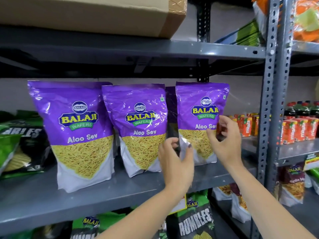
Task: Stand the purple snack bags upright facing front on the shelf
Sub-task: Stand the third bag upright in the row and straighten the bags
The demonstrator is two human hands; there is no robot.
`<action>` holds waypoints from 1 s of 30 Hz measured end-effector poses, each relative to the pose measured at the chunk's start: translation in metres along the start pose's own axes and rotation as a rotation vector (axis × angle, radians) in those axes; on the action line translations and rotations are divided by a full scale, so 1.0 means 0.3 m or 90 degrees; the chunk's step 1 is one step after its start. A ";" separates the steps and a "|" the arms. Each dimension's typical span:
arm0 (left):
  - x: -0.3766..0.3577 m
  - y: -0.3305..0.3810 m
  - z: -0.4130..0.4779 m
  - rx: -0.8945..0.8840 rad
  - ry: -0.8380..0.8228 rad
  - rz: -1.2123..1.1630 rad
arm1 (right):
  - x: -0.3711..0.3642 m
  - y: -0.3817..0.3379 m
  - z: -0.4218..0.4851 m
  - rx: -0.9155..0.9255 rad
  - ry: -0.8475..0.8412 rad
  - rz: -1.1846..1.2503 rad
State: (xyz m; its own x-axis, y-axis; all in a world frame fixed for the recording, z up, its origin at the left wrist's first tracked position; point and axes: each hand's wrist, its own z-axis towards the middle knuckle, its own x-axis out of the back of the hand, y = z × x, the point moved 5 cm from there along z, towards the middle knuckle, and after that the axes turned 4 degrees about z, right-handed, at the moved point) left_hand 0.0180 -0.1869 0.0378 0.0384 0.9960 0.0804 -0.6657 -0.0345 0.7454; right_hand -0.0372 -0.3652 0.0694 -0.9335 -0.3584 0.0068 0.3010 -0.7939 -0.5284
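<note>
Three purple Balaji Aloo Sev snack bags stand upright, fronts facing me, on the grey metal shelf (51, 202). The left bag (76, 131) and the middle bag (141, 128) stand free. The right bag (200, 118) is between my hands. My left hand (176, 163) grips its lower left edge with fingers curled round it. My right hand (226, 140) is at its right side, fingers spread and touching the front and edge. A dark gap separates the middle and right bags, where another bag's side edge shows behind.
Green and black Rumbles bags (15, 144) lean at the shelf's left end. A cardboard box (89, 14) sits on the shelf above. Right of the perforated upright (269, 100) are juice cartons (293, 131) and dark bottles. More snack bags (195, 221) fill the lower shelf.
</note>
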 end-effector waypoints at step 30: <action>0.248 -0.228 0.141 0.074 -0.052 0.413 | -0.406 -0.140 -0.242 -0.084 -0.370 0.111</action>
State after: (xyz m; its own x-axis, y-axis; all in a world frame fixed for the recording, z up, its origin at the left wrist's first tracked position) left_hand 0.0978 -0.1138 0.0208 -0.2841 0.7606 0.5837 -0.4887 -0.6387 0.5944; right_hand 0.0498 -0.2524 0.0291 -0.6031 -0.7160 0.3516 0.3790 -0.6451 -0.6635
